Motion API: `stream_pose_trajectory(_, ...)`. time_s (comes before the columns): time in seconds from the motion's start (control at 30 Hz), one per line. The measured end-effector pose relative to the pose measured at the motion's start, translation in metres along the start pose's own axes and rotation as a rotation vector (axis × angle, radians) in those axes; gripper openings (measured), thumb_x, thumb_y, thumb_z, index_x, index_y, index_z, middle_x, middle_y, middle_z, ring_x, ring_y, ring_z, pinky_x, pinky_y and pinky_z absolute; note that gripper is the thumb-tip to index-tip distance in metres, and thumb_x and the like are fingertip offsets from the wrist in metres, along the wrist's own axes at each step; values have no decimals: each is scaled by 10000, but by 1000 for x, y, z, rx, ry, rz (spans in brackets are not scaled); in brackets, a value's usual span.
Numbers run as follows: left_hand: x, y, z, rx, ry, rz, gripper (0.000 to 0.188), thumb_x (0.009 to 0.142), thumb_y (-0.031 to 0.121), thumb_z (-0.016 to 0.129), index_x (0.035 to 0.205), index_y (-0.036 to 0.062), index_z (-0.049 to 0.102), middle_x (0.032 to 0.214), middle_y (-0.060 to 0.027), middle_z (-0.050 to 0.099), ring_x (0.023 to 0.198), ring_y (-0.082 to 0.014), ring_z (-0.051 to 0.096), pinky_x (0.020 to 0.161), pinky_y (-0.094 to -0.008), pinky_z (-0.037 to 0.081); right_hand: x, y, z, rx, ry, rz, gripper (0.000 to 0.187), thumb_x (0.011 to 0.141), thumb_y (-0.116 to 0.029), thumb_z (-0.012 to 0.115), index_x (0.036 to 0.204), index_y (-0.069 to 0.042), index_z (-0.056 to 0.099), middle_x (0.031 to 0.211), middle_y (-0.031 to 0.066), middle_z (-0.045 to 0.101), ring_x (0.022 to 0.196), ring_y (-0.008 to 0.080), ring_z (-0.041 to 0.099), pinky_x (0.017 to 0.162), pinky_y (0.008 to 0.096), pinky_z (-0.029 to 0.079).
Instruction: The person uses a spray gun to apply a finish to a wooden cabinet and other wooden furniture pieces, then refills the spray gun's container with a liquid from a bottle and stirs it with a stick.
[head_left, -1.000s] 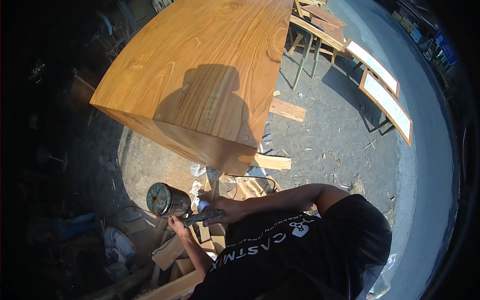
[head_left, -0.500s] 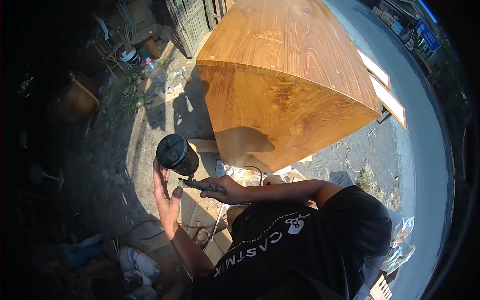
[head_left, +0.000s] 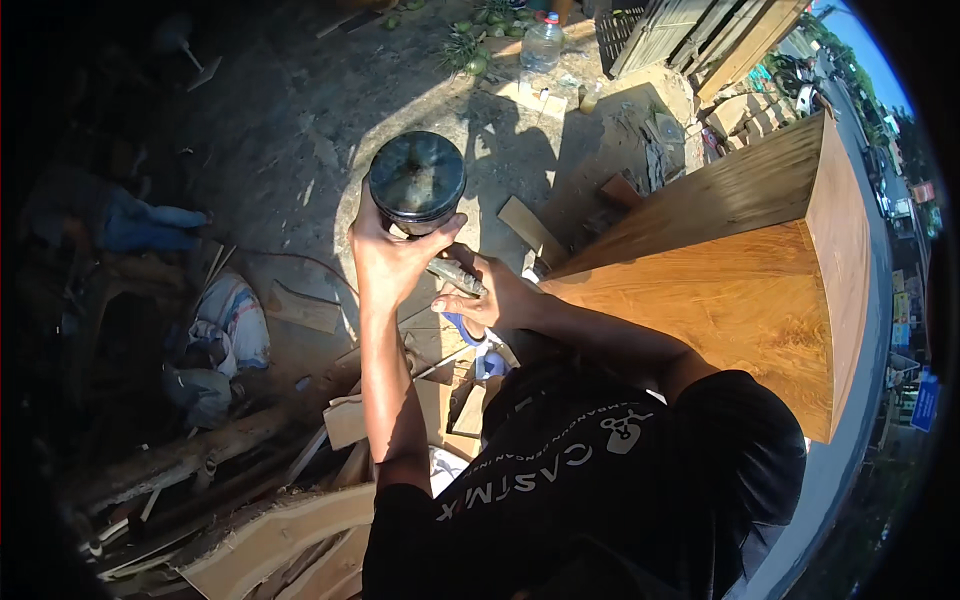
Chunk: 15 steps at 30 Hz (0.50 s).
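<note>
1. Head view: right hand point(head_left: 503, 295) closed around the spray gun's grey handle point(head_left: 458, 277), likely to steady it.
2. Left hand point(head_left: 393, 255) wrapped partway round the dark cup point(head_left: 418, 178), held before the chest, presumably bearing its weight.
3. Wooden box point(head_left: 715, 305) to the right, apart from the cup.

A grey-handled spray gun point(head_left: 460, 277) is held, its dark-lidded cup point(head_left: 418, 178) uppermost.

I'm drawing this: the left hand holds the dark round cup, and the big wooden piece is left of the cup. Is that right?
Almost! The big wooden piece is right of the dark round cup, not left of it, as the head view shows. The left hand does hold the cup.
</note>
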<state>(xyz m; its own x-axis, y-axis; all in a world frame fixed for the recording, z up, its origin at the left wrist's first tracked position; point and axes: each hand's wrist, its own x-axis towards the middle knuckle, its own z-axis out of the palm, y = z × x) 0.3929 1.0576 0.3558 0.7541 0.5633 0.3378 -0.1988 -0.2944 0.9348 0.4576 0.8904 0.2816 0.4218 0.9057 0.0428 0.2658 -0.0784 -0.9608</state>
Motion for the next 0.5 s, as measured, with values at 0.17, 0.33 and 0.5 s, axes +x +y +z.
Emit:
stream_pose_trajectory(0.17,49,-65,-53,224,109,45,895,613,136,958,1420,25,588,1281,-176,730,1183,-295,727,1009,-410,577,90,43,-33,-48,-49,-221,1188,791,-326,946,1666,-29,199,1626,219,408,1461,353,482,1177,490,416)
stream_pose_trajectory(0.33,126,-145,-91,310,75,-22,859,620,88,912,1420,71,599,1292,-187,716,1189,-340,721,991,-425,595,253,4,-66,-308,107,-475,1042,762,-367,942,1579,-22,396,1426,207,528,1314,352,568,1114,470,449)
stream_pose_trajectory(0.5,233,-207,-97,344,-61,-164,752,731,48,853,1433,96,589,1256,-188,725,1147,-339,740,943,-421,599,372,18,-77,-680,315,-316,862,737,-566,906,1361,-35,639,1223,171,583,1158,364,605,986,462,517)
